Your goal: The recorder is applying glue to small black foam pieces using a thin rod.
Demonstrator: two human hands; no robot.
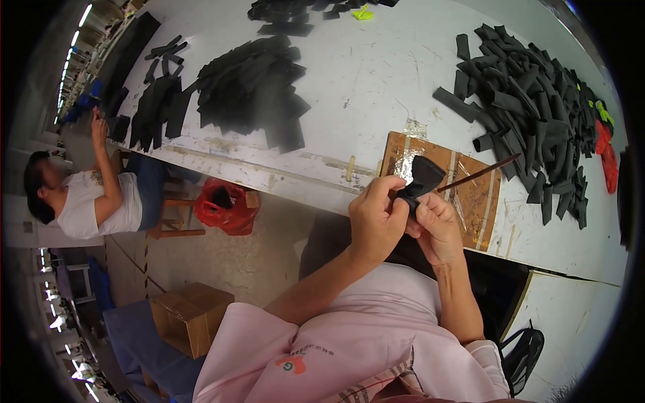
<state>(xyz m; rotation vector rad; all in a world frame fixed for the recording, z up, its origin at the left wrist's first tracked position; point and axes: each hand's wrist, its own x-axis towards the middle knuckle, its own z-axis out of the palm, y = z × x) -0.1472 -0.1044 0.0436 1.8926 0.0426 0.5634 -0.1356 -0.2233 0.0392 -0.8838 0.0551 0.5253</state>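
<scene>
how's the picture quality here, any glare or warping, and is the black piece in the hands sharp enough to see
Head view: strong fisheye warping, so the white table edge bows and the corners go black. Glare streaks from ceiling lights at the left rim, and shiny tape on the brown board catches light. The black piece held by the left hand and right hand is sharp, though its surface detail is lost in darkness.

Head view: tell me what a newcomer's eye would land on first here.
At the centre, the left hand and the right hand together pinch a small black folded piece, and a thin brown stick juts from the right hand over a taped wooden board. Big heaps of black strips lie on the white table, right and upper left. At far left another person sits working.
</scene>
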